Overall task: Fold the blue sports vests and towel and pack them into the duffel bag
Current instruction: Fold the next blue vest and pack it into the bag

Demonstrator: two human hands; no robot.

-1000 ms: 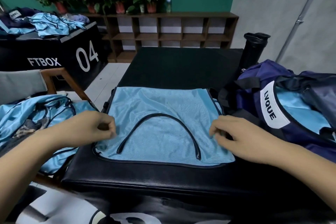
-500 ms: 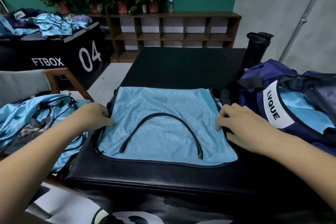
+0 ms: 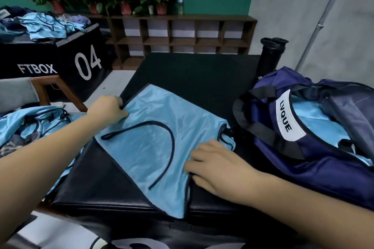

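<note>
Straight ahead in the head view, a light blue vest (image 3: 153,147) lies flat and slantwise on the black padded worktop (image 3: 192,70), its near corner hanging over the front edge. The left hand (image 3: 108,110) is closed on the vest's far left corner, fingers curled round the dark trim. The right hand (image 3: 214,166) has bent fingers on the vest's right edge. Its thumb is hidden, so I cannot tell whether it pinches or only presses. Just right of the vest stands the navy duffel bag (image 3: 293,174), unzipped, with light blue cloth inside. A black bottle (image 3: 271,54) stands behind it. To the left lies a heap of blue vests (image 3: 30,125). Farther back are a black box (image 3: 60,62) marked 04 and a wooden shelf (image 3: 182,36).
</note>
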